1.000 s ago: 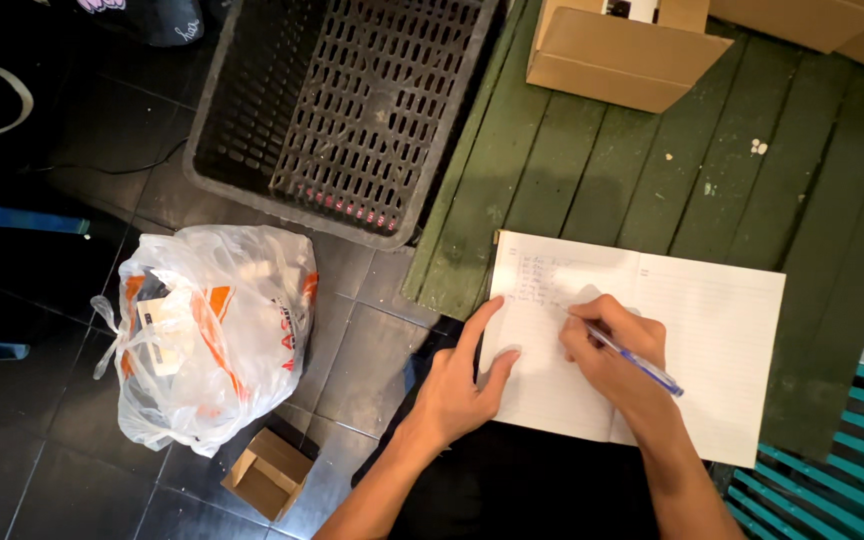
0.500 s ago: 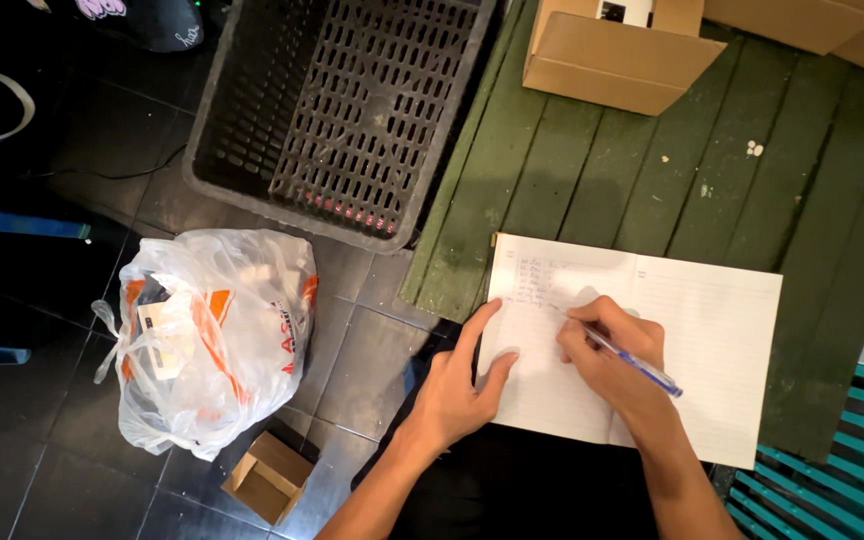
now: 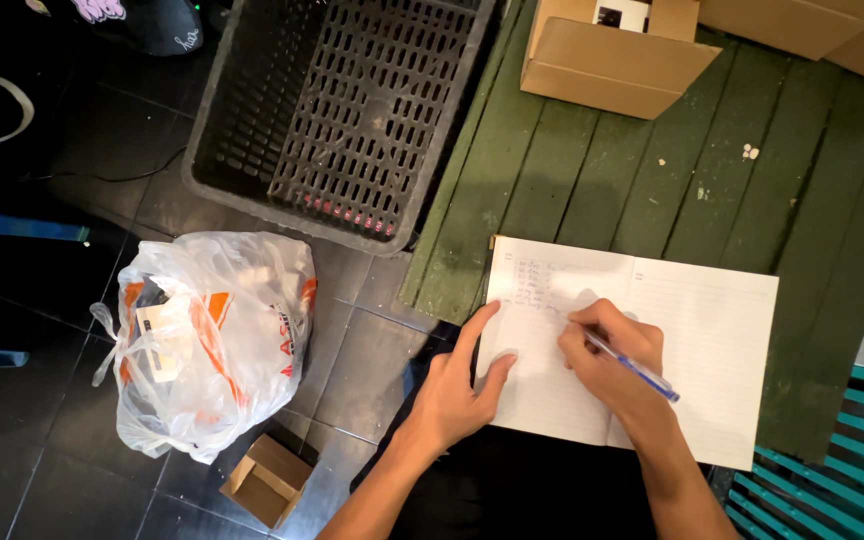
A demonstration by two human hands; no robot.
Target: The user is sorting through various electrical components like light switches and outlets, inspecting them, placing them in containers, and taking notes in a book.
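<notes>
The open notebook [image 3: 652,350] lies flat on the green slatted desk [image 3: 592,170], near its front edge. The right hand [image 3: 607,365], grip closed around a blue pen [image 3: 632,365], rests on the left page. The left hand [image 3: 457,390], fingers spread and holding nothing, presses that page's edge. A cardboard box [image 3: 607,65] sits behind; a black crate [image 3: 342,110] and plastic bag [image 3: 207,335] lie on the tiled floor [image 3: 352,360].

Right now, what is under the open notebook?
The notebook lies on green wooden planks; its near edge overhangs something dark. The boards directly beneath are covered by its pages.
</notes>
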